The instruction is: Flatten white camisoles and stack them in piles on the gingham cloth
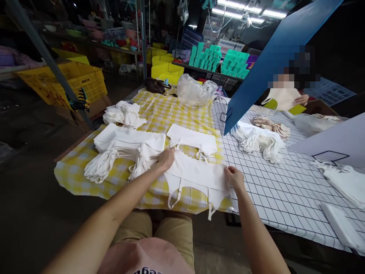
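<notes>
— White garment (196, 173) lies flat at the near edge of the worktop (288, 190), mostly on the yellow checked cloth (162, 112), its right end reaching onto the grid-patterned cover. Thin straps hang from its lower edge over the worktop's rim.

— And the hands?

— Left hand (166, 159) rests on the garment's upper left corner, fingers curled down onto the fabric; it looks like pressing more than gripping, though I cannot tell whether a fold is pinched underneath. Right hand (234, 177) sits on the right end with fingers bent over the edge, seemingly holding the cloth there.

— What might go wrong?

— My guess: those dangling straps. They hang free, so any pull across the worktop could catch them on the rim or tangle them together. Also, the stack of white pieces (125, 146) lies touching the left hand's side, with its own ties spilling out; a sideways sweep could drag one along.

— Anything else nearby?

— A second flat piece (192, 139) lies just beyond the garment, its ties close to the top edge. Further off are a clear plastic bag (195, 91) and a blue board (273, 57), with another person's hand (301, 100) behind it, well apart.
</notes>
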Demonstrator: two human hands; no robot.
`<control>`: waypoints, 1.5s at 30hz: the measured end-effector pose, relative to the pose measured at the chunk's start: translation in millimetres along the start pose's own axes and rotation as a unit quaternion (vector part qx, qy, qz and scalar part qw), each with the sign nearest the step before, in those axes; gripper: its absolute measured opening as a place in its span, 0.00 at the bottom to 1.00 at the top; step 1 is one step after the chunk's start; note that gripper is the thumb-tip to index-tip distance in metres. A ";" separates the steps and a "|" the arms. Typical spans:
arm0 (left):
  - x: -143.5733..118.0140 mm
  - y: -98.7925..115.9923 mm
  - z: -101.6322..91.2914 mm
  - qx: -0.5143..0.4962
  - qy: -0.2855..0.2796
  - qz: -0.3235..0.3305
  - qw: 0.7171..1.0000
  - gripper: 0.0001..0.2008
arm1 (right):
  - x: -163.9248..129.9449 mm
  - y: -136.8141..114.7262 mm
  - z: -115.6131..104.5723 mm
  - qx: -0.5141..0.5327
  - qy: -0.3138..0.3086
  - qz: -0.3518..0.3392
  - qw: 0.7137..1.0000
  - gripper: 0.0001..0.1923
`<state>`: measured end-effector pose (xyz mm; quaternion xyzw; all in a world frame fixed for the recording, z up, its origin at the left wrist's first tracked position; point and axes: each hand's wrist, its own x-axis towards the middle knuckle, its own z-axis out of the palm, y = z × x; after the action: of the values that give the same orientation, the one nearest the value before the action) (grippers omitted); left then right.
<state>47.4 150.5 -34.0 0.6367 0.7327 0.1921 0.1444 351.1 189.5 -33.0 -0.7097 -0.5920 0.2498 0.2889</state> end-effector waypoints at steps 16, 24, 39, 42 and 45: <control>-151.5 15.0 26.4 0.006 0.011 0.077 0.997 0.05 | -147.0 19.8 35.5 -0.060 0.036 -0.103 0.992 0.20; -138.5 37.3 25.3 0.057 -0.047 -0.011 0.997 0.08 | -138.7 23.6 47.4 -0.139 0.027 -0.101 0.985 0.17; -137.8 36.4 26.0 -0.006 -0.088 -0.030 0.996 0.06 | -138.1 10.4 44.1 -0.139 0.016 -0.067 0.988 0.18; -136.9 34.7 28.0 -0.027 -0.091 -0.033 0.995 0.05 | -136.6 7.7 41.2 -0.075 0.007 -0.030 0.997 0.18; -134.8 35.2 26.3 -0.050 -0.090 -0.052 0.993 0.06 | -134.2 6.1 37.9 0.009 0.003 0.028 1.000 0.16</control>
<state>110.1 23.9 -45.3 0.6044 0.7382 0.1632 0.2512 305.6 60.9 -62.5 -0.7240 -0.5687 0.2610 0.2902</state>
